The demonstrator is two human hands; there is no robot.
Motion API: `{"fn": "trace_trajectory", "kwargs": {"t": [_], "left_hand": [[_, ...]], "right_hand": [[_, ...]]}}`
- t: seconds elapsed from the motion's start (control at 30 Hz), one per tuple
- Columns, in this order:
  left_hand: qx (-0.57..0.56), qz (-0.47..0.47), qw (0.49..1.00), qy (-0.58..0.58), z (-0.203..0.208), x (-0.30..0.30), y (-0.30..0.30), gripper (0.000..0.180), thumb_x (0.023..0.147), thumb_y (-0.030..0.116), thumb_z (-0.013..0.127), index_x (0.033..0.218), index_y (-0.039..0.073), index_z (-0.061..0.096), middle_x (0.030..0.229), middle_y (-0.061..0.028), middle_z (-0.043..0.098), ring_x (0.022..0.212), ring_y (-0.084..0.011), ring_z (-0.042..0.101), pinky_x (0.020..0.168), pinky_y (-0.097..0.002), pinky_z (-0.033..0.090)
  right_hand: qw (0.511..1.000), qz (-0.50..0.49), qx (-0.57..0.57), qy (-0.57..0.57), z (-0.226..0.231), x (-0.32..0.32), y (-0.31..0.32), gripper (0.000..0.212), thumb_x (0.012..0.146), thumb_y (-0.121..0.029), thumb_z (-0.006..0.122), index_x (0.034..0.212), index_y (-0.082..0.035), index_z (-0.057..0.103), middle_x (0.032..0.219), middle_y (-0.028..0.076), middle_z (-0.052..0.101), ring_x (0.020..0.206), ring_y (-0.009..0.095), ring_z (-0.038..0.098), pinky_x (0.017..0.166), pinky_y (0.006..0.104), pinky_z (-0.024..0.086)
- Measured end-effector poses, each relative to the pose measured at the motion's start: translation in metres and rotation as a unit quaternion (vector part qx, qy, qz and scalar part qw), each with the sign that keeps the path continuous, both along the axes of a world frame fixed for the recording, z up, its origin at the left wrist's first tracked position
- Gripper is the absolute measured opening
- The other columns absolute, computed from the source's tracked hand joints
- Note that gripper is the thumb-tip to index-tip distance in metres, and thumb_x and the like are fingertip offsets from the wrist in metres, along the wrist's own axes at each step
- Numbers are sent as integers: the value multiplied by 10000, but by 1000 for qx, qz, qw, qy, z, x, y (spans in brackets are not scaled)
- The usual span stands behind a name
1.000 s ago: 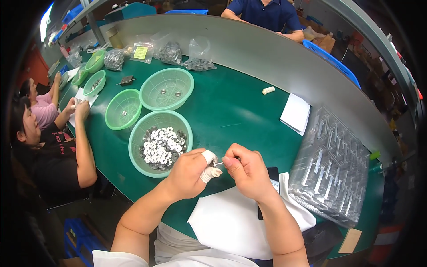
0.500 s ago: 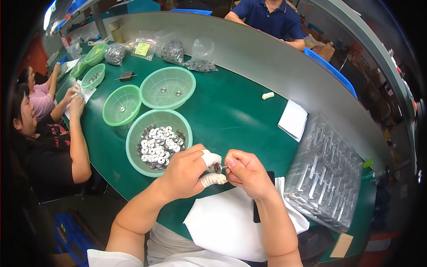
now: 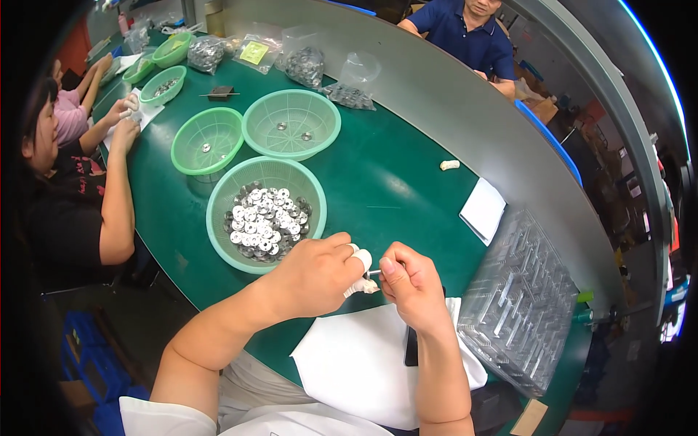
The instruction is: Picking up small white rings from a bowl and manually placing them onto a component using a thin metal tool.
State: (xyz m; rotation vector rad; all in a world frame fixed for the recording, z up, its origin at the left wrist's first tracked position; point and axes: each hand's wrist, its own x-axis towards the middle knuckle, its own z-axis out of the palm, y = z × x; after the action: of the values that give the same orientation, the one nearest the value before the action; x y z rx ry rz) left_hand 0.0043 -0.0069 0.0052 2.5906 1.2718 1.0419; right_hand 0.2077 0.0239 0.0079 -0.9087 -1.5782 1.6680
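Closed in front of me, my left hand (image 3: 316, 276) has white coverings on its thumb and forefinger. Between these it pinches a small round metal part, mostly hidden now. My right hand (image 3: 414, 291) grips a thin metal rod (image 3: 376, 272) that reaches to the part; whether its tip is inside it I cannot tell. Just beyond my left hand stands a green plastic basket (image 3: 212, 218), holding many round metal discs (image 3: 260, 224) with holes. Under my wrists lies a white cloth (image 3: 349, 367), with a dark flat object (image 3: 411, 350) partly beneath my right forearm.
Two more green baskets (image 3: 177, 149) (image 3: 336, 131) hold a few discs. A stack of clear plastic trays (image 3: 509, 305) stands at the right, near folded white paper (image 3: 481, 209). Bags of metal parts (image 3: 304, 67) line the grey partition. Co-workers sit left (image 3: 73, 196) and beyond the partition (image 3: 469, 40).
The view has shifted slightly. My left hand has turned, so its fingers now cover most of the metal part. My right hand still holds the rod against it.
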Motion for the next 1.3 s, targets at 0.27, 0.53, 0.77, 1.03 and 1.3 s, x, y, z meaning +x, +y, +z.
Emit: {"fn": "trace_trajectory", "kwargs": {"t": [0.27,0.53,0.77,1.03,1.3], "left_hand": [[-225,-35,962,-153,3,0,-2,287,941,194,699,811,7,526,694,-161,554,631,-386,554,556,-480,418],[-129,-59,975,-174,15,1,-4,455,846,433,804,841,28,597,664,-99,578,580,-283,591,517,-380,453],[-32,-14,990,-138,12,-4,-7,448,836,463,801,847,46,636,633,-53,538,548,-238,540,468,-359,428],[5,12,999,-32,35,-25,-26,362,809,365,815,775,72,606,616,-45,525,592,-230,562,465,-364,451],[-81,-19,970,228,63,-60,-68,162,708,178,725,735,78,600,652,-53,612,672,-246,637,571,-384,515]], "right_hand": [[996,-52,69,5,-4,-12,-9,262,1088,-189,517,859,-65,499,660,-47,412,545,35,326,476,223,269],[972,58,-162,158,-6,-3,0,278,1096,-274,508,921,-59,522,620,-52,364,521,33,285,471,222,265],[955,104,-220,171,-5,-8,-2,320,1106,-304,447,1005,-19,550,637,-37,407,501,36,288,454,218,261],[978,110,-139,107,5,-13,-14,325,1101,-306,470,1030,-6,572,706,-25,459,516,35,316,453,220,275],[964,205,101,-136,43,-42,-39,251,1047,-223,588,874,-41,585,625,-7,529,538,68,447,491,273,338]]}}
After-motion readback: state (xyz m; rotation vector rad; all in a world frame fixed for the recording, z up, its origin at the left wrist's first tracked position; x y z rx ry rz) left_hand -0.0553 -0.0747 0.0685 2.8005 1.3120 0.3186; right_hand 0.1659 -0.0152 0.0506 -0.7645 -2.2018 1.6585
